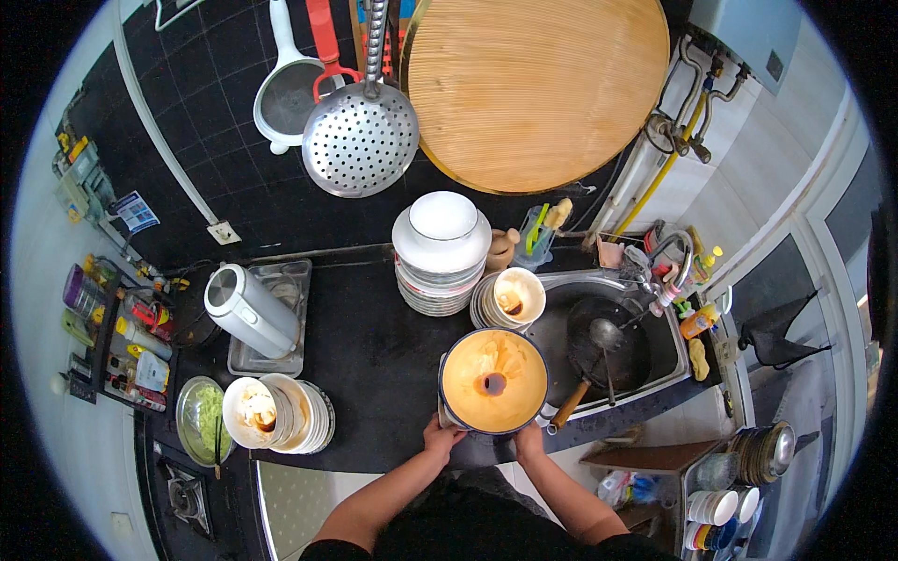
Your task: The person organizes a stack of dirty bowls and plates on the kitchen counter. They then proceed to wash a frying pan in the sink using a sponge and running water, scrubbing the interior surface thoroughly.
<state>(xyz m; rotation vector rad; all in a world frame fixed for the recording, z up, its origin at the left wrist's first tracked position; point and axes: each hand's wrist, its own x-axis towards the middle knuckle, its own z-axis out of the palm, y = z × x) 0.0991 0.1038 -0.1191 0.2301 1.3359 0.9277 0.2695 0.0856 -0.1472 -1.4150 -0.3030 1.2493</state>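
Observation:
Directly before me, at the counter's front edge, is a wide dark-rimmed bowl (pixel 523 375). Its inside looks orange-yellow, with a little dark liquid at the bottom. My left hand (pixel 443 438) grips its lower left side, and my right hand (pixel 529 443) holds the lower right. The bowl hides some of my fingers and the pale edges beneath it; I cannot tell whether other bowls are stacked there. Just behind it stand nested bowls (pixel 531 284), the top one stained with brown sauce. Farther back rises a stack of white plates (pixel 405 238) with a white bowl (pixel 442 214) on top.
At right, the sink (pixel 554 336) holds a wok (pixel 635 361) and a ladle (pixel 605 335). Leftward stand stacked used bowls (pixel 245 431), a glass bowl of shredded greens (pixel 209 414) with chopsticks, and an electric kettle (pixel 263 319) on a metal tray (pixel 298 280). A skimmer (pixel 361 140) hangs above.

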